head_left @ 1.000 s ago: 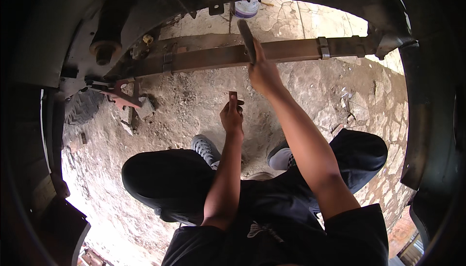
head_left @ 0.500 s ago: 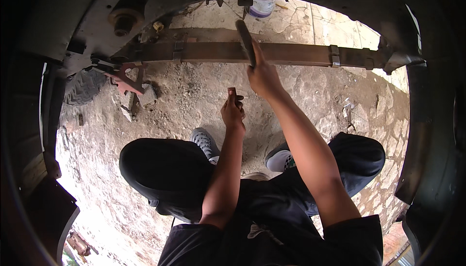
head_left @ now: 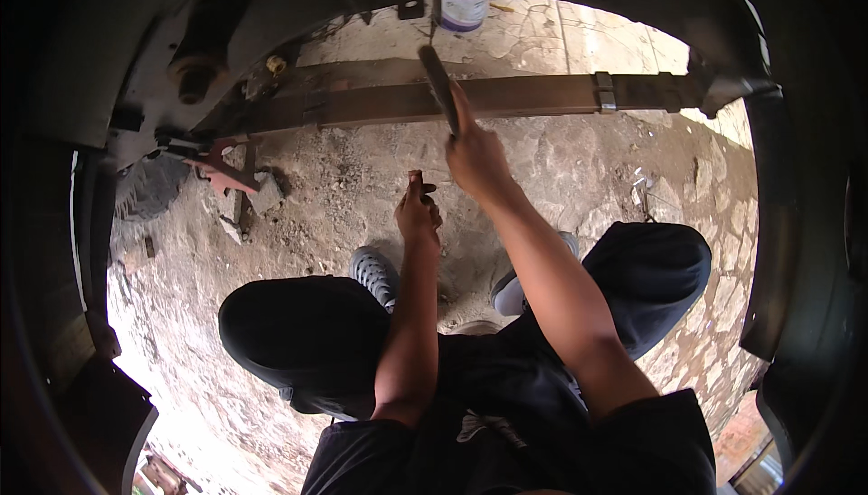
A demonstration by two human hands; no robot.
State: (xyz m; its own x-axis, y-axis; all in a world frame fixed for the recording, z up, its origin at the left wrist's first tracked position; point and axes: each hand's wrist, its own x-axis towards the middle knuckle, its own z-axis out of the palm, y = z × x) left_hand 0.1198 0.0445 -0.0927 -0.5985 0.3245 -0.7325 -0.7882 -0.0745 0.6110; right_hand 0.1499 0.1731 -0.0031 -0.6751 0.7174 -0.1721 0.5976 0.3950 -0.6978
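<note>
My right hand point(head_left: 476, 157) is closed round a dark, long, narrow tool point(head_left: 438, 84), which points up and to the left, with its upper end seen in front of the brown steel bar. Its kind I cannot make out. Lower and to the left, my left hand point(head_left: 419, 217) is closed on a small brown flat-ended piece point(head_left: 415, 179) that sticks up past the thumb. The two hands are apart. Across the far side runs the brown leaf-spring-like bar point(head_left: 533, 95) with metal clamps on it; whether the tool touches it cannot be told.
Dark vehicle body panels point(head_left: 800, 251) frame both sides and the top. At the left stand a red metal stand point(head_left: 220, 172), broken blocks point(head_left: 266, 190) and a tyre point(head_left: 149, 189). A white tin point(head_left: 464, 14) sits beyond the bar. My knees are bent over rough stony ground point(head_left: 316, 224).
My view has shifted and tilted slightly, so the bar and the surroundings sit further left in the picture. Both hands keep their holds, with little change between them.
</note>
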